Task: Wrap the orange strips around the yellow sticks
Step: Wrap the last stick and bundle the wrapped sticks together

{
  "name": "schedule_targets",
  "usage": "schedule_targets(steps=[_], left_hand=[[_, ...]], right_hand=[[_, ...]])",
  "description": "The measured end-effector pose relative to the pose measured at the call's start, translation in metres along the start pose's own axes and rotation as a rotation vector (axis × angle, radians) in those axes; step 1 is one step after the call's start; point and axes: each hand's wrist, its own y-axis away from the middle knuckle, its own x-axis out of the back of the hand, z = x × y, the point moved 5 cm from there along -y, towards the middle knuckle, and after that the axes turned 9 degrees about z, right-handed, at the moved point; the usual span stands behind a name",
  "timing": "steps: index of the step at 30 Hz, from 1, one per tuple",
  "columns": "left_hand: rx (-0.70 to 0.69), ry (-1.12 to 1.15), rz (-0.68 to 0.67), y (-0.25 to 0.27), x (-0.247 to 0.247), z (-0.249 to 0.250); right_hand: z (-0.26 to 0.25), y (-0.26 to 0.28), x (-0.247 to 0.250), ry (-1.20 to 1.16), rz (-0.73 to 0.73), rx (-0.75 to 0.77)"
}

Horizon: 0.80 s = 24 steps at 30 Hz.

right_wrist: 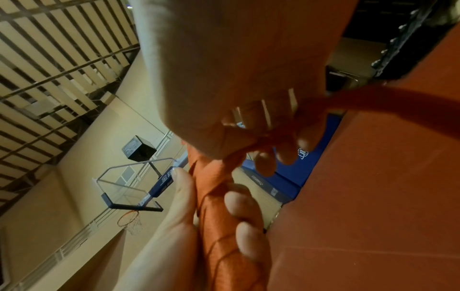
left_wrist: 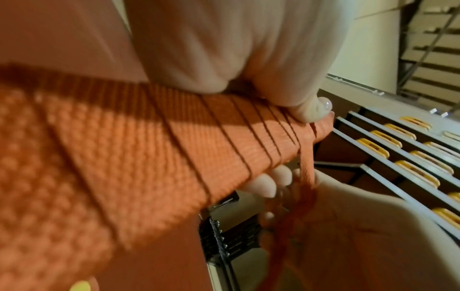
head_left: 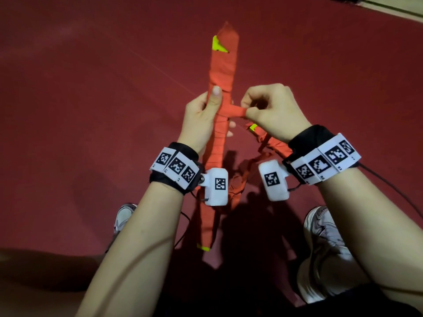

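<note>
With the left hand (head_left: 203, 115) gripping the half-wrapped stick (head_left: 219, 124) upright over the floor (head_left: 91, 88), the right hand (head_left: 270, 110) pinches the strip (head_left: 235, 110) taut; any slack could loosen the coils.

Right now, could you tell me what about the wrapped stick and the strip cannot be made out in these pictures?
- Head view: the stick is nearly all covered by orange strip; the left hand hides the middle.
- Head view: the right hand covers the pinched strip end; the slack runs behind the wrist camera.
- Left wrist view: the near wraps are blurred.
</note>
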Motion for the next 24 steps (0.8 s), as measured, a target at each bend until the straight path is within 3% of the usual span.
schedule_targets(steps=[8, 12, 15, 19, 24], left_hand=[[0.158, 0.167, 0.000, 0.003, -0.011, -0.014], [0.257, 0.109, 0.066, 0.005, -0.013, -0.018], [0.320, 0.156, 0.054, 0.002, -0.008, -0.022], [0.428, 0.303, -0.031, 0.000, -0.008, -0.024], [0.315, 0.215, 0.042, -0.001, -0.002, -0.022]], right_hand=[[0.001, 0.012, -0.027, -0.222, -0.084, -0.027], [-0.002, 0.018, -0.030, -0.351, -0.075, -0.041], [-0.010, 0.020, -0.031, -0.423, -0.153, 0.008], [-0.007, 0.020, -0.036, -0.236, -0.101, 0.028], [-0.008, 0.023, -0.041, -0.087, 0.023, 0.067]])
